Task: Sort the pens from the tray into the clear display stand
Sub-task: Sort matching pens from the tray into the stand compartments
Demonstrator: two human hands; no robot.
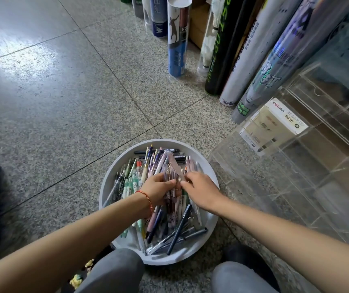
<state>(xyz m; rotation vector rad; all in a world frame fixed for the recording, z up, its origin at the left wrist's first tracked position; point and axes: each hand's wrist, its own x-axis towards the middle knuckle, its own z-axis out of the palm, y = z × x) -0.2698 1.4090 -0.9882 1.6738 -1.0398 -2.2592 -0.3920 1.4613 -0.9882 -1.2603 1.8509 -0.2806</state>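
Where the person crouches: two knees in grey trousers (116,271) frame the bottom of the view, just this side of the tray.
Tray: a round, pale grey plastic tray (169,141) sits on the floor between the knees and the stand.
Pens: a loose heap of mixed pens (177,231) fills the tray, mostly lying with their long axes running away from the person.
Left grip: the left grip (161,187), with a red string bracelet (146,195) at the wrist, is curled round a bundle of clear, pink-tinted pens (170,196) held over the middle of the tray.
Right grip: the right grip (199,185) meets the bundle from the right, and its thumb and forefinger appear to pinch a pale pink pen (175,166) that is blurred and points away and slightly left.
Stand: the clear acrylic display stand (296,176) is just beside the tray, to its right and beyond; a white printed box (275,123) rests in one compartment.
Turning point: the right grip is the nearer one to the stand, so a pen would likely travel right and forward, tip-first along its own axis.
Beyond: tall printed cardboard tubes (179,39) stand against the far side.
Floor: speckled grey granite tiles (63,102) stretch away to the left.
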